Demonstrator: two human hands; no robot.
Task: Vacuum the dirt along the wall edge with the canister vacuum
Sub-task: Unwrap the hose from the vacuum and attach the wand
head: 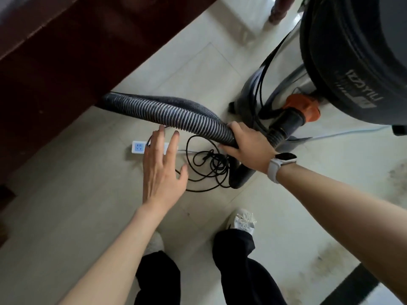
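Observation:
The canister vacuum (352, 62) stands at the upper right, a steel drum with a dark grey top and an orange hose port (302, 107). Its ribbed grey hose (167, 113) runs left across the floor toward the dark wooden furniture. My right hand (246, 146), with a white watch on the wrist, grips the hose near the canister. My left hand (161, 170) hovers over a white power strip (137, 147) with fingers spread and straight, holding nothing. A tangled black cord (209, 164) lies between the two hands.
Dark reddish-brown wooden furniture (55, 62) fills the upper left. Pale floor tiles (66, 216) carry dirty smudges (394, 183) at the right. My legs in black trousers and white shoes (242, 221) stand at the bottom. A wooden leg (278, 12) stands at the top.

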